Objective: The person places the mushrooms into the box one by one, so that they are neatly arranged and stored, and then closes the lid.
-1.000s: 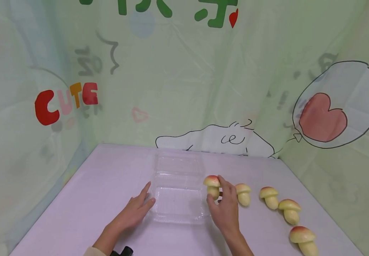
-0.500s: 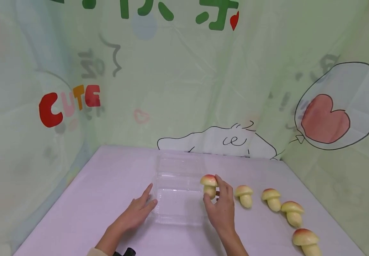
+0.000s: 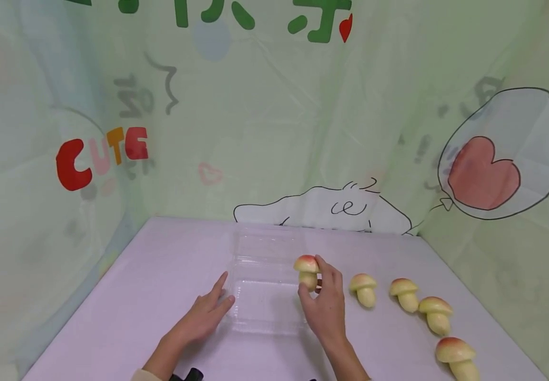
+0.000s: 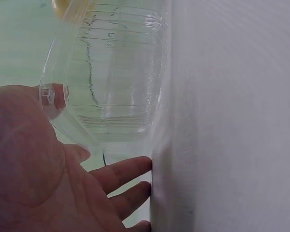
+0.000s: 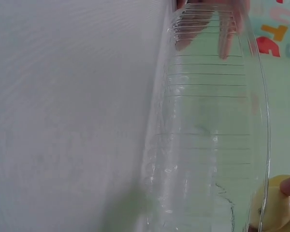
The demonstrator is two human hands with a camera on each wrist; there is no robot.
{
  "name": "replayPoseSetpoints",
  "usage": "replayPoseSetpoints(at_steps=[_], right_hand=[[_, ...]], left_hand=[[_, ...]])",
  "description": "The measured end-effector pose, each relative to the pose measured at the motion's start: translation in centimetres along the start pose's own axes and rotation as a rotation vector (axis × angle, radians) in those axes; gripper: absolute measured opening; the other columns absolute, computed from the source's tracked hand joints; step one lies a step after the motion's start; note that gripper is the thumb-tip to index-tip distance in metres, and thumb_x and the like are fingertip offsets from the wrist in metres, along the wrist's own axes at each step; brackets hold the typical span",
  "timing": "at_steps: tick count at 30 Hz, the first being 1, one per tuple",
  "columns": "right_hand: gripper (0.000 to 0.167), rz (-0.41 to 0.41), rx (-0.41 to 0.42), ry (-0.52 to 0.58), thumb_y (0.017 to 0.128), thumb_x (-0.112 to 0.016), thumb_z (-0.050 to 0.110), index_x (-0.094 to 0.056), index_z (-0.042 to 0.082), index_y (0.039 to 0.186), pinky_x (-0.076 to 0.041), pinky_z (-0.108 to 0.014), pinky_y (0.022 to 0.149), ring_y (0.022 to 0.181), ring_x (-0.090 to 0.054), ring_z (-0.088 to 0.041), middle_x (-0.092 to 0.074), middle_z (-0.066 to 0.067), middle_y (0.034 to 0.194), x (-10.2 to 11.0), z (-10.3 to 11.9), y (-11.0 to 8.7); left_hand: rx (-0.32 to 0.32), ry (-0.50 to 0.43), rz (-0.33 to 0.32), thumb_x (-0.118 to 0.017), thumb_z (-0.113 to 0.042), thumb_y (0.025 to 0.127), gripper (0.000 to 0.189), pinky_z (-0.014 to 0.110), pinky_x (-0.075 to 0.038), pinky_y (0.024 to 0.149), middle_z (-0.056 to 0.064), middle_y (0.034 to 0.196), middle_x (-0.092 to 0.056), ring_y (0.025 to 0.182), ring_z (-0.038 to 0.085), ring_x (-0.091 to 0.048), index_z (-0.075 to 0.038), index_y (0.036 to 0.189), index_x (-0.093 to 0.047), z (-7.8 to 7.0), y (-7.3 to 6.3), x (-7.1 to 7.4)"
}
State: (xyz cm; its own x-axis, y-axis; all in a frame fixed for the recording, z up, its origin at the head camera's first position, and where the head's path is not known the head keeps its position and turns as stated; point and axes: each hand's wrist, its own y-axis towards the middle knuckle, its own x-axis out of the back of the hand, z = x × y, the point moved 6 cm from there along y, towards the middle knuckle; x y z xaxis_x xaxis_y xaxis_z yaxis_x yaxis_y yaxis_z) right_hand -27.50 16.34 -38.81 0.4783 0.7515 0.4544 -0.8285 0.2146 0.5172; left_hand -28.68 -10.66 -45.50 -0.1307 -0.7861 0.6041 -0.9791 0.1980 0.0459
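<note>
A clear plastic clamshell box [image 3: 269,307] lies open on the table, its lid [image 3: 270,244] folded back toward the wall. My left hand [image 3: 203,316] rests at the box's left side, fingers fairly straight; in the left wrist view the thumb touches the rim and the fingertips [image 4: 144,164] meet the table. My right hand [image 3: 326,304] pinches a toy mushroom [image 3: 308,272] with a reddish cap, held upright above the box's right edge. The right wrist view shows part of that mushroom [image 5: 276,208] beyond the clear wall, with a fingertip on it.
To the right, several more toy mushrooms lie on the pale table: one [image 3: 363,290] near the right hand, others [image 3: 404,295] farther right, and one [image 3: 456,357] at the front. Printed cloth walls [image 3: 274,121] enclose the table. A black object [image 3: 193,374] shows by the left wrist.
My right hand has carried the mushroom a little left and slightly up, toward the box. The left hand has stayed by the box's left side.
</note>
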Motion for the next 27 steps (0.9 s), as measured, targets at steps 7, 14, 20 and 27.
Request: replayPoseSetpoints(at_steps=[7, 14, 20, 27], right_hand=[[0.063, 0.035, 0.02, -0.001, 0.088, -0.067, 0.004, -0.053, 0.009, 0.149, -0.06, -0.043, 0.083, 0.092, -0.069, -0.024, -0.054, -0.019, 0.135, -1.0, 0.8, 0.3], [0.062, 0.107, 0.004, -0.035, 0.089, -0.068, 0.006, -0.053, 0.009, 0.149, -0.057, -0.035, 0.082, 0.093, -0.067, -0.023, -0.054, -0.019, 0.137, -2.2, 1.2, 0.3], [0.062, 0.13, -0.002, -0.04, 0.089, -0.068, 0.008, -0.053, 0.009, 0.149, -0.056, -0.032, 0.081, 0.094, -0.066, -0.022, -0.054, -0.019, 0.137, -2.9, 1.7, 0.3], [0.062, 0.146, -0.003, -0.042, 0.087, -0.069, 0.008, -0.055, 0.009, 0.148, -0.053, -0.033, 0.077, 0.092, -0.065, -0.023, -0.055, -0.019, 0.135, -3.7, 2.3, 0.5]], left_hand=[[0.0, 0.003, -0.005, -0.047, -0.038, 0.109, 0.068, 0.072, -0.002, 0.123, 0.03, 0.154, -0.048, 0.149, 0.052, -0.035, -0.013, 0.167, -0.019, 0.2, 0.1, 0.0], [-0.008, -0.015, 0.007, -0.046, -0.038, 0.11, 0.067, 0.072, -0.001, 0.123, 0.03, 0.155, -0.046, 0.15, 0.049, -0.035, -0.014, 0.167, -0.019, 0.1, 0.1, -0.1], [-0.002, 0.008, 0.0, -0.046, -0.038, 0.11, 0.067, 0.071, -0.002, 0.123, 0.03, 0.155, -0.047, 0.15, 0.049, -0.036, -0.013, 0.167, -0.02, 0.0, 0.1, 0.0], [0.009, 0.001, 0.011, -0.045, -0.039, 0.11, 0.067, 0.071, -0.001, 0.123, 0.029, 0.156, -0.046, 0.15, 0.049, -0.035, -0.014, 0.167, -0.019, 0.1, 0.2, 0.0]])
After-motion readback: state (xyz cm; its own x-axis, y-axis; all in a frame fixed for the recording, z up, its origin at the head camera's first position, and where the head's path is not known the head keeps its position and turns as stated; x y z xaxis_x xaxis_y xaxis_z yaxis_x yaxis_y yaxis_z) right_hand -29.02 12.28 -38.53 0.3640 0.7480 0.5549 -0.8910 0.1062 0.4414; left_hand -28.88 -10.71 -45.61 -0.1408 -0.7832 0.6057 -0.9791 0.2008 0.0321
